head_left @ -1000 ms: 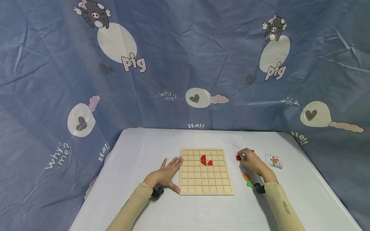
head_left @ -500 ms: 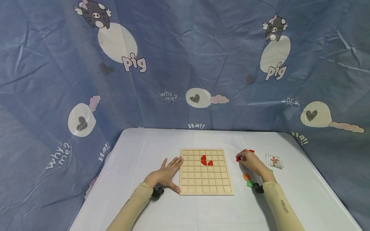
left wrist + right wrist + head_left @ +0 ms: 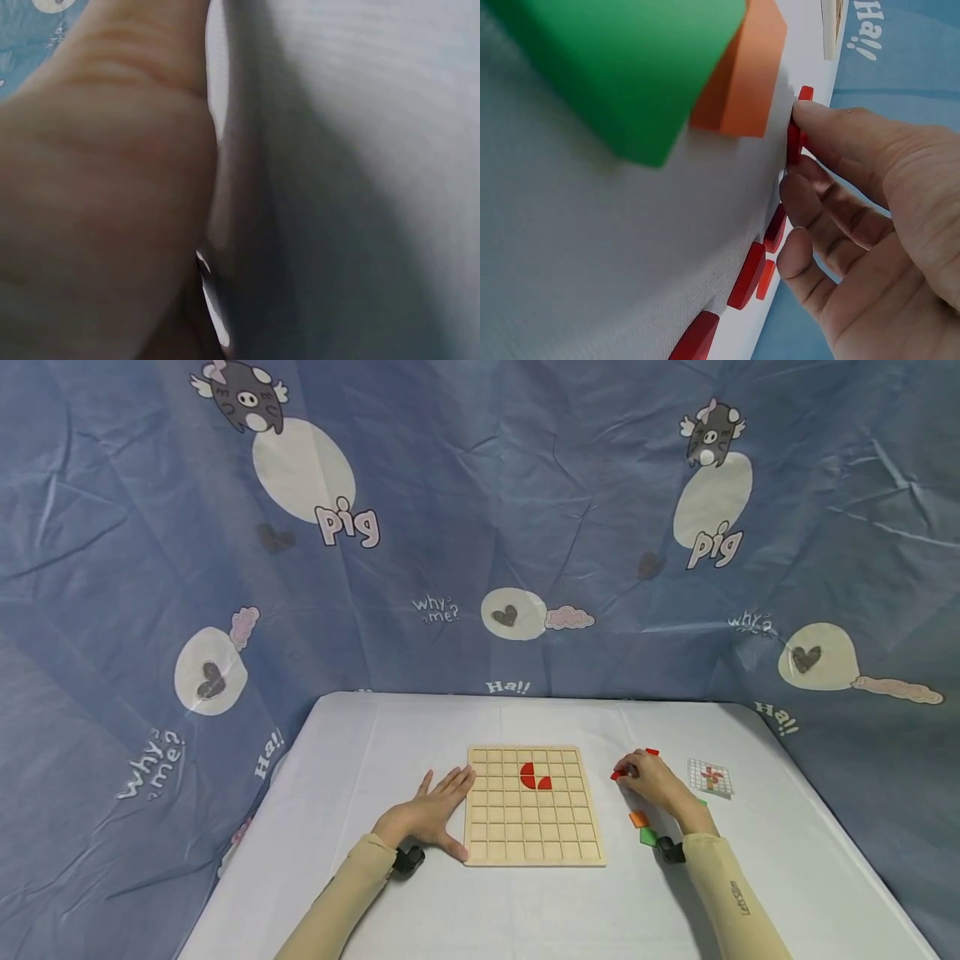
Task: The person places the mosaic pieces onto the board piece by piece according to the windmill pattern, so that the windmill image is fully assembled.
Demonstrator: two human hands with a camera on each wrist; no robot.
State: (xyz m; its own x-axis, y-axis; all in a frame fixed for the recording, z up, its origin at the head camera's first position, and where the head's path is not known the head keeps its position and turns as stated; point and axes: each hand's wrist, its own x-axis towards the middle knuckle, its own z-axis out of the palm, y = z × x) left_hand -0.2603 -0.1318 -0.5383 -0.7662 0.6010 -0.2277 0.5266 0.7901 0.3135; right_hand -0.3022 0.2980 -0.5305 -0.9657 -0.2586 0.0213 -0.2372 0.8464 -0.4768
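In the head view a square wooden grid board (image 3: 530, 832) lies on the white table, with 3 red quarter-round pieces (image 3: 528, 782) in its upper cells. My left hand (image 3: 423, 820) is spread flat along the board's left edge, fingertips and thumb at its side; the left wrist view shows mostly blurred skin and white cloth. Right of the board, my right hand (image 3: 651, 778) pinches a small red piece (image 3: 617, 774) low over the table. From the right wrist, thumb and fingertips meet around this red block (image 3: 793, 142), its shape partly hidden by them.
Several red blocks (image 3: 747, 276) lie under and beside the right hand. Orange (image 3: 639, 820) and green (image 3: 648, 837) blocks lie nearer the right wrist. A pattern card (image 3: 710, 777) with a red flower is at the far right. Patterned blue cloth (image 3: 420, 652) stands behind the table.
The right hand has shifted very slightly down, and the red piece at its fingertips has turned a little. The left hand and the board have stayed put.
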